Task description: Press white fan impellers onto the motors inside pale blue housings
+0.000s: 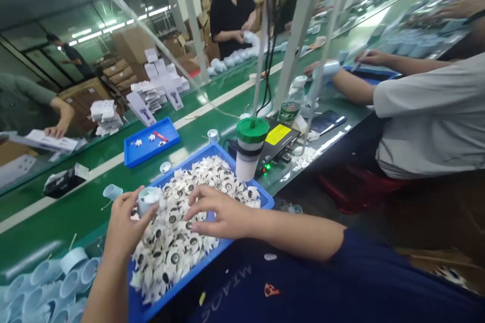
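Observation:
My left hand point(131, 217) is closed around a light-blue cylindrical housing point(148, 201), its round end turned up toward me with something white inside. My right hand point(215, 212) hovers low over a heap of small white fan blades point(174, 257), fingers spread and bent, with nothing visible in them. These blades, with dark round centres, fill a blue tray point(223, 250) in front of me. At lower left lie several more light-blue housings point(56, 277), some with thin wires sticking out; one single housing point(112, 192) rests just beyond my left hand.
A cup with a green lid point(251, 149) stands at the tray's far right corner, beside a black box with a yellow label point(278, 135). A smaller blue tray point(151, 144) sits on the green conveyor point(204, 111). Co-workers work across the line and at right, one in a grey shirt point(432, 111).

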### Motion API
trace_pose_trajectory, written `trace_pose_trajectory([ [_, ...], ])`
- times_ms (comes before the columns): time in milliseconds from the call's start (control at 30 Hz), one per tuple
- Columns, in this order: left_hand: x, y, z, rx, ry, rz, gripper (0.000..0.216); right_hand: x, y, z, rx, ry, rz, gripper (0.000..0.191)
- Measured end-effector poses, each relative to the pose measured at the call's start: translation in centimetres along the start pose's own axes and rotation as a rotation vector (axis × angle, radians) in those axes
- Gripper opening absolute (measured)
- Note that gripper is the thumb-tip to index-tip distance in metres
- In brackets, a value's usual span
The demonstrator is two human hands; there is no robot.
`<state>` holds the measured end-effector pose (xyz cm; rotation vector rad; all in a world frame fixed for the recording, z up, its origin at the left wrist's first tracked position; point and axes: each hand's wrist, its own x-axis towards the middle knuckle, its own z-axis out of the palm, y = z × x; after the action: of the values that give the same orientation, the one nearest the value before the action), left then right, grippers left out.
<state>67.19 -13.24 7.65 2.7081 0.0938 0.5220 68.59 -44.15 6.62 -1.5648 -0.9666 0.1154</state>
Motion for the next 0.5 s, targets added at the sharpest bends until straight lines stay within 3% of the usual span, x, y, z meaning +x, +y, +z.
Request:
trace_pose_trajectory([
  [67,5.0,-2.0,0.9,0.022,-0.016,-0.091,0.078,-0.9,0.3,-0.6,0.02,0.0,-0.018,0.019],
  [233,13.5,-4.5,4.0,0.087,-0.045,-0.107,0.038,-3.9,0.4,-3.0,-0.027,0.088,-0.08,0.026],
  [333,15.8,-5.6,5.5,0.141,-0.094,-0.131,0.033,-6.2,0.2,-4.8,-0.075,0.231,-0.078,0.024],
  [500,17.2,-8.0,6.9,0.187,-0.241,-0.213,0.034,-8.5,-0.1,-7.3,-0.11,0.445,-0.072,0.025],
])
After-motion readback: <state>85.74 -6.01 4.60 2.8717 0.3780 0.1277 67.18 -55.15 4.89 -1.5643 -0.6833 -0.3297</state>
